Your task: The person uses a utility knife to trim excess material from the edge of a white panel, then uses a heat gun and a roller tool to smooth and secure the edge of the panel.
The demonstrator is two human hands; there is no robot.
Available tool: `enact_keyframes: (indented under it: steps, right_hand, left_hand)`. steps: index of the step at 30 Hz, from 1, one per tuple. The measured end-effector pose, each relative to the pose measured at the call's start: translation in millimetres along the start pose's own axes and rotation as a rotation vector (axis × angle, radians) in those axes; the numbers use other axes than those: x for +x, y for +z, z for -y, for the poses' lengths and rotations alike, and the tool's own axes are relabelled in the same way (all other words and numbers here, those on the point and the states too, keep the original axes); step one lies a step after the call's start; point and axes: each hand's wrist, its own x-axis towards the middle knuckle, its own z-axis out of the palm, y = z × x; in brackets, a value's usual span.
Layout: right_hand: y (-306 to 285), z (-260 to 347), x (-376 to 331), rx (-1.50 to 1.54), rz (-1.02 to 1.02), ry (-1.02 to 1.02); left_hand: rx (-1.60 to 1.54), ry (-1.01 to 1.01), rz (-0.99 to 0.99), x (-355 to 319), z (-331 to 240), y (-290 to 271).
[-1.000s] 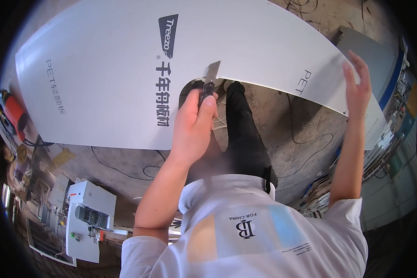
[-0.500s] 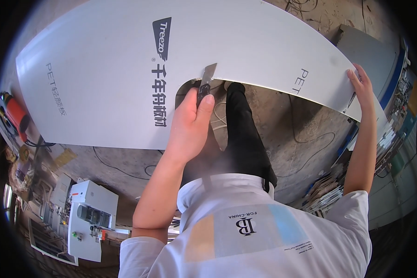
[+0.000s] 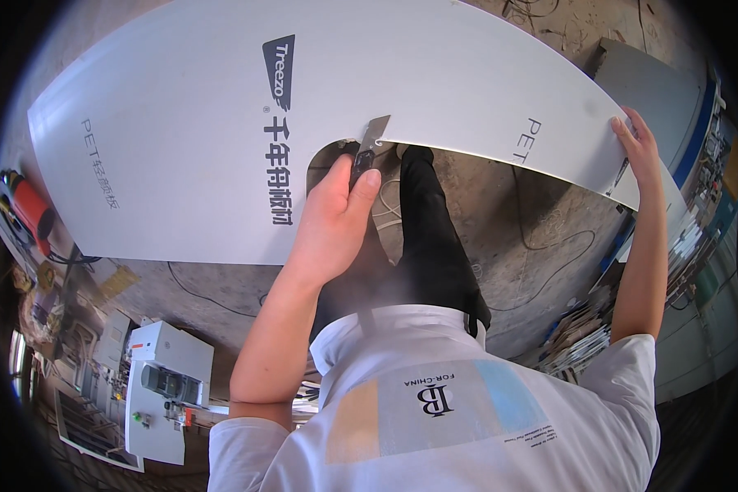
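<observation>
A large white panel [image 3: 189, 123] with dark printing lies across the upper view, with a rounded cut-out in its near edge. My left hand [image 3: 336, 221] is closed round the dark handle of a utility knife [image 3: 375, 133]. The knife's broad blade is out and meets the panel at the cut-out's edge, near its rounded corner. A small pale curl shows beside the blade. At the panel's far right end, my right hand [image 3: 641, 149] grips the edge with its fingertips on the top face; part of that grip is hidden.
A red and black power tool [image 3: 29, 205] lies by the panel's left end. A white machine with a grey motor [image 3: 170, 384] stands at lower left. Cables [image 3: 541, 246] cross the concrete floor. Stacked board offcuts [image 3: 580, 336] and a grey sheet [image 3: 648, 78] are at right.
The knife has shifted slightly right along the cut-out's edge, and its blade leans a little more to the right. My right hand stays at the panel's edge.
</observation>
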Motion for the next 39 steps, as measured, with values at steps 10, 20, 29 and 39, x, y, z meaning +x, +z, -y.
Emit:
enact_keyframes:
  steps: [10, 20, 29, 39]
  right_hand:
    - [0.4, -2.9, 0.5, 0.014, -0.008, 0.002]
    - [-0.7, -2.4, 1.5, -0.002, 0.002, 0.017]
    - [0.6, 0.0, -0.3, 0.005, 0.002, 0.024]
    - [4.5, -0.2, -0.2, 0.058, -0.015, 0.006]
  left_hand:
    - [0.099, -0.001, 0.063, 2.8, -5.4, -3.6]
    - [0.182, 0.011, 0.125, 7.8, -14.5, -4.4]
    - [0.289, 0.043, 0.187, 11.1, -30.6, 1.0]
    - [0.410, 0.115, 0.253, 21.5, -37.6, 15.3]
